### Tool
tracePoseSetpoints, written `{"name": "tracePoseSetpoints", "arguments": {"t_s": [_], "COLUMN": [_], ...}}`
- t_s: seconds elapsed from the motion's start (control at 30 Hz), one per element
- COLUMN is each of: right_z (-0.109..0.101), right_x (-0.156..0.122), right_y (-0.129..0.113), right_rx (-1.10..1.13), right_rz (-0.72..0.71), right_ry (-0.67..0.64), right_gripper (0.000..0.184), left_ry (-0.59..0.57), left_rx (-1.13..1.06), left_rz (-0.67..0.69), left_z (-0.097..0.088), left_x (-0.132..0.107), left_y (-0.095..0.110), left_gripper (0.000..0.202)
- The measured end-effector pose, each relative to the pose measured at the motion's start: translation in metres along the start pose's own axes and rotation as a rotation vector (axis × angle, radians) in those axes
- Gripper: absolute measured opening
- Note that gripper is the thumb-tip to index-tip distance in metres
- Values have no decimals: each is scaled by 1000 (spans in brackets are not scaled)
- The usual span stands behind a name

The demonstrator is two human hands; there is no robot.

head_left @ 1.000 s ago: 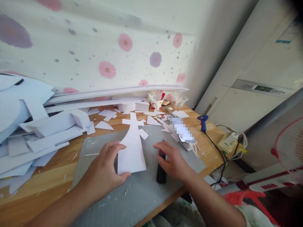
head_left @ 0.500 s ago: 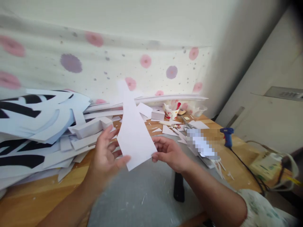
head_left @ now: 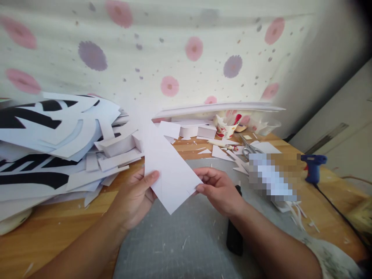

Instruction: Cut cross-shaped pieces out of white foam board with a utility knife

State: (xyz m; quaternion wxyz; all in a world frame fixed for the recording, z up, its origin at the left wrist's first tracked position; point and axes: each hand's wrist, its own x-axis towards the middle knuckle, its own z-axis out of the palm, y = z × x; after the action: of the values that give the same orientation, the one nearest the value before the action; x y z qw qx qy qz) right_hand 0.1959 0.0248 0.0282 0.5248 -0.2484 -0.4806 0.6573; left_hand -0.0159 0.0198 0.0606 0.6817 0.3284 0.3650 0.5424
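Note:
Both hands hold up a white foam-board cutout [head_left: 168,166], wide at the bottom and narrowing upward, above a grey cutting mat [head_left: 180,248]. My left hand [head_left: 136,197] pinches its lower left edge with the thumb on the front. My right hand [head_left: 217,190] pinches the lower right corner between thumb and fingers. A black utility knife [head_left: 234,236] lies on the mat, partly hidden beneath my right forearm.
A heap of white and black foam-board offcuts [head_left: 58,143] covers the wooden table's left side. Long white strips [head_left: 217,108], a paper cup [head_left: 225,127], scissors [head_left: 248,146] and scraps lie at the back. A blue glue gun [head_left: 313,167] with a cord stands at the right.
The cutout was lying flat on the mat under my left hand; both hands have lifted it and tilted it up. My right hand left the knife. The view swung left.

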Motion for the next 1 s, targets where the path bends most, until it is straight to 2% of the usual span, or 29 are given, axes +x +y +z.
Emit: {"name": "tracePoseSetpoints", "arguments": {"t_s": [0.17, 0.37, 0.53, 0.67, 0.73, 0.8, 0.9, 1.0], "right_z": [4, -1, -8, -8, -8, -7, -4, 2], "right_x": [1, 0, -2, -4, -4, -5, -4, -4], "right_y": [2, 0, -9, -16, -18, -16, -8, 1], "right_rx": [38, -111, -437, -657, -709, -661, -388, -155], "right_rz": [15, -8, -196, -210, -191, -145, -21, 68], "right_ry": [58, -12, -154, -361, -414, -343, -195, -167], "right_gripper": [25, 29, 2, 12, 12, 21, 37, 40], "left_ry": [-22, 0, 44, 86, 93, 79, 32, 10], "left_rx": [-17, -57, -33, -16, -1, 23, 51, 61], "left_rz": [13, 60, 100, 131, 141, 135, 114, 97], "left_z": [0, 0, 3, 5, 6, 6, 8, 11], "left_x": [-2, -3, -2, -3, -4, -5, -8, -10], "left_y": [-1, 1, 0, -2, -3, -5, -9, -14], "left_gripper": [23, 25, 25, 27, 28, 30, 32, 31]}}
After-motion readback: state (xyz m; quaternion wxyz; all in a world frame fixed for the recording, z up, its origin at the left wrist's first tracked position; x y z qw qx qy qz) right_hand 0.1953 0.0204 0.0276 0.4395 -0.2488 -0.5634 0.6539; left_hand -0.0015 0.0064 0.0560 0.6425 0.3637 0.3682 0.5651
